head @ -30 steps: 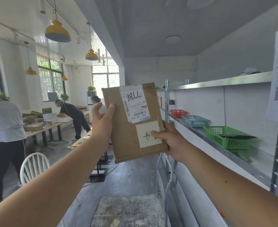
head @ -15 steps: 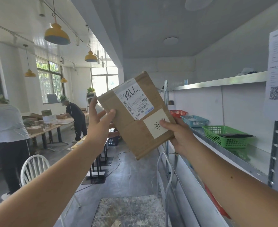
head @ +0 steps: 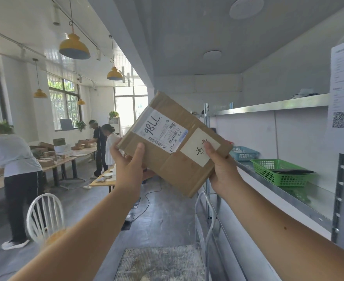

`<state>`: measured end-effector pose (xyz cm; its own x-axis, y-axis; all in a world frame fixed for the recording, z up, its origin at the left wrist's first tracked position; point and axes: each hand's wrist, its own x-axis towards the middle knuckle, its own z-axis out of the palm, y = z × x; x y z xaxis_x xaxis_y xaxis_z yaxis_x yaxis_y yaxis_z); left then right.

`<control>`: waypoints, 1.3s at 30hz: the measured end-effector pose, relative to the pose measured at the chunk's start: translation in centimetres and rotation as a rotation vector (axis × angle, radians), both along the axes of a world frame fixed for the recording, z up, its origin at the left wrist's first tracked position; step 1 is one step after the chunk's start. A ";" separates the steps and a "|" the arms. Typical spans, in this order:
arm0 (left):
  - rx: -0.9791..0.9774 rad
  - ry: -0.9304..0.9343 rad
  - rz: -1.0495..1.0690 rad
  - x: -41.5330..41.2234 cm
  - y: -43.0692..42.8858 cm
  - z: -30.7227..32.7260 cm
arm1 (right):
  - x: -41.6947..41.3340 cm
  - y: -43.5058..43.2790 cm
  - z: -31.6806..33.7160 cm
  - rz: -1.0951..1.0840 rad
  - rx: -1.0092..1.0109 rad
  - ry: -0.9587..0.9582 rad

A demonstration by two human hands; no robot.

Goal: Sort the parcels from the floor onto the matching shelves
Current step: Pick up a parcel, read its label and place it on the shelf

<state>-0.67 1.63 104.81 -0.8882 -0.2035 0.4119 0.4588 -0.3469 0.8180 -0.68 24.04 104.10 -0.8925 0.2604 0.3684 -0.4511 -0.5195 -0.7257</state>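
A flat brown cardboard parcel (head: pixel 179 169) is held up in front of me at chest height, tilted clockwise. It bears a white shipping label with handwritten digits and a cream sticker with handwriting. My left hand (head: pixel 127 165) grips its left corner, thumb on the front. My right hand (head: pixel 220 169) grips its right lower edge, thumb on the cream sticker. To the right runs a metal shelf (head: pixel 300 196) with a green basket (head: pixel 278 172), a blue basket (head: pixel 244 153) and a red one mostly hidden behind the parcel.
An upper metal shelf (head: pixel 272 105) runs above the baskets. A paper with a QR code (head: pixel 343 92) hangs on the near shelf post. A white chair (head: pixel 45 216) stands at lower left. People work at tables (head: pixel 61 161) stacked with boxes. A mat (head: pixel 159 262) lies on the floor.
The parcel has turned further clockwise between my hands and dropped slightly. My left hand has shifted from flat on the left edge to a grip on the corner.
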 end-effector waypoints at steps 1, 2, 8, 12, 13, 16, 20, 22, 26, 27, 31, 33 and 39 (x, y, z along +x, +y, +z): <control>0.045 -0.017 -0.005 0.1 0.2 -0.1 | 0.2 -0.3 0.0 0.011 0.033 -0.002; 0.100 -0.035 -0.017 0.2 0.4 -0.1 | 0.3 -0.5 -0.1 0.028 0.069 0.003; 0.441 -0.083 -0.076 1.4 2.2 0.2 | 1.2 -1.7 -2.3 0.249 0.132 -0.069; 0.500 -0.116 -0.068 1.9 3.5 0.0 | 1.4 -3.5 -3.3 0.414 -0.042 -0.133; 0.500 -0.121 -0.074 2.0 3.7 -0.2 | 1.4 -3.8 -3.2 0.403 -0.074 -0.125; 0.479 -0.165 -0.102 2.2 3.8 -1.2 | 1.1 -3.9 -2.4 0.322 -0.166 -0.056; 0.372 -0.296 -0.083 2.0 2.3 -2.2 | 0.7 -2.1 -1.8 0.238 -0.239 -0.054; 0.315 -0.355 -0.079 1.4 1.4 -2.5 | 0.7 -1.1 -1.7 0.221 -0.228 -0.062; 0.107 -0.498 -0.074 0.1 -0.3 -2.6 | 0.8 0.2 -1.9 0.191 -0.159 -0.092; 0.049 -0.524 -0.103 -0.3 -0.7 -2.6 | 0.8 0.4 -2.0 0.177 -0.139 -0.096; -0.139 -0.581 -0.194 -1.1 -1.3 -2.1 | 0.8 0.7 -2.1 0.129 -0.100 -0.092; -0.147 -0.587 -0.244 -1.2 -1.1 -2.0 | 0.9 0.7 -1.9 0.125 -0.073 -0.065; 0.010 -0.557 -0.554 -2.4 -1.2 -3.0 | 0.7 0.9 -1.3 0.091 -0.082 0.024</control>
<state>-3.07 0.44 101.76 -0.9364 0.3285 -0.1233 -0.2601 -0.4143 0.8722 -0.03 24.95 102.78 -0.9049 0.2086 0.3710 -0.4161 -0.6165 -0.6684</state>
